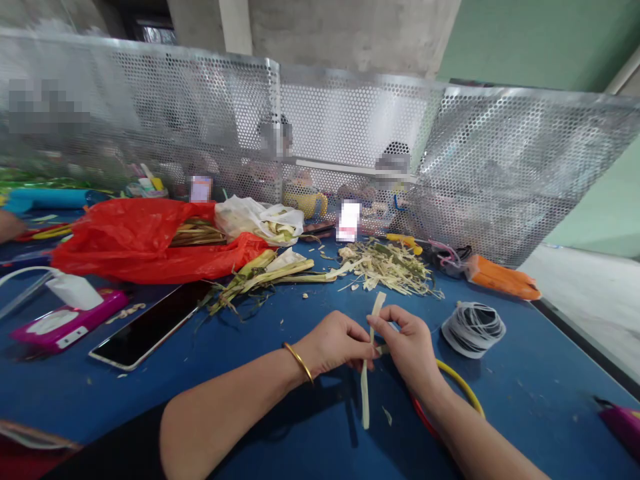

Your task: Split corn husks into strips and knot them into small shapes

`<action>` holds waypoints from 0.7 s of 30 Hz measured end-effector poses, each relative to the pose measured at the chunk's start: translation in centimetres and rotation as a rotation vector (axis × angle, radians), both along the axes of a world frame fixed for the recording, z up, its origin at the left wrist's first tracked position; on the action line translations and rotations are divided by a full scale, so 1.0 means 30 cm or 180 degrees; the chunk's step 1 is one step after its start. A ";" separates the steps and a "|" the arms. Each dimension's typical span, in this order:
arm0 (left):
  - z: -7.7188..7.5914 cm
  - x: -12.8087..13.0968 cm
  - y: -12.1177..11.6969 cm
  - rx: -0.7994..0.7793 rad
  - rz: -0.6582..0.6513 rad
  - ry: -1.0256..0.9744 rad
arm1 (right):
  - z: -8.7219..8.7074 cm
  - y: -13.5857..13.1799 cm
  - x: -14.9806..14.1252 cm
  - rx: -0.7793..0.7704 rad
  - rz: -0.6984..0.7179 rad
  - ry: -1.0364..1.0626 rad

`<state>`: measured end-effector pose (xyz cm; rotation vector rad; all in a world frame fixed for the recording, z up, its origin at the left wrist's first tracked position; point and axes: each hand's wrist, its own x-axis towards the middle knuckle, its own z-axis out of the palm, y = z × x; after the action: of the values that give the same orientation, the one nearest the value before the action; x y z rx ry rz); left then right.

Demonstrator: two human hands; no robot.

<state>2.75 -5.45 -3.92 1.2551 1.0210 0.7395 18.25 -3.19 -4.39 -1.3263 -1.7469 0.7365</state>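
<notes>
Between my two hands, above the blue table (310,413), is a long pale plant strip (366,400), its lower end hanging down. My left hand (337,343), with a gold bangle at the wrist, pinches the strip near its middle. Higher up, the thumb and fingers of my right hand (403,333) grip the same strip, whose top end sticks up above them. A short piece of similar strip shows between the hands; I cannot tell whether it is joined. Partly hidden under my right forearm lies a red and yellow ring (463,387).
A heap of shredded plant bits (390,267) and a bundle of stalks (265,273) lie ahead. Left are a red plastic bag (130,233), a phone (150,327) and a magenta power strip (70,323). Right is a thread spool (473,330). A perforated metal screen (345,120) stands behind.
</notes>
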 end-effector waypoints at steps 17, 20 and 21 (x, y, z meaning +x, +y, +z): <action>0.035 -0.019 0.043 -0.0341 0.1163 -0.0522 | 0.041 -0.027 0.009 0.0108 0.0902 -0.1197; 0.037 -0.011 0.044 -0.0453 0.1369 -0.0569 | 0.056 -0.022 0.022 0.0278 0.0892 -0.1267; 0.039 -0.010 0.045 -0.0491 0.1414 -0.0593 | 0.061 -0.020 0.027 0.0219 0.0935 -0.1216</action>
<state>2.45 -4.11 -2.76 0.8152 1.1918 1.0742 19.07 -3.77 -2.55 -1.2352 -2.2863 0.5995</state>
